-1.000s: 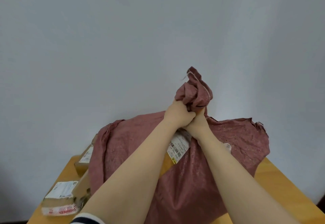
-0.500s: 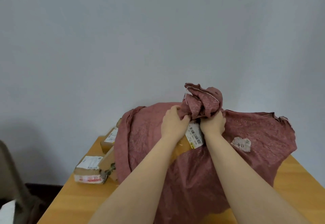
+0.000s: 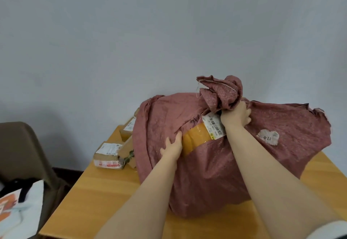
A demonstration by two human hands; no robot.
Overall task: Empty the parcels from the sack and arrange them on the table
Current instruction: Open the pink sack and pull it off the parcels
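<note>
Dusty-pink woven cloth fills most of what I see: the sack (image 3: 216,173) sits bulging on the wooden worktop (image 3: 105,197), and it looks far from empty. My right hand (image 3: 235,115) is clenched around the bunched-up neck of the sack at its top. My left hand (image 3: 171,148) lies lower down against the cloth, with the fingers fairly straight along the edge of a gap. I cannot tell whether they pinch that edge or only press on it.

Through the gap shows a yellow parcel (image 3: 197,138) wrapped in glossy tape, with a white barcode label at its upper end just beside my right wrist. It is inside the sack, not out on the worktop.

Two parcels are already out. A taped box (image 3: 108,157) lies at the far left of the worktop, just beside the sack, and a second box (image 3: 128,128) sits behind it, partly hidden by the cloth. Neither looks properly arranged; they lie close together at odd angles.

So I judge the job to be in its early part. A few parcels are out, but the bulk seems to be in the sack, and the lining-up has hardly begun. A chair (image 3: 20,150) stands off to the left of the worktop.
</note>
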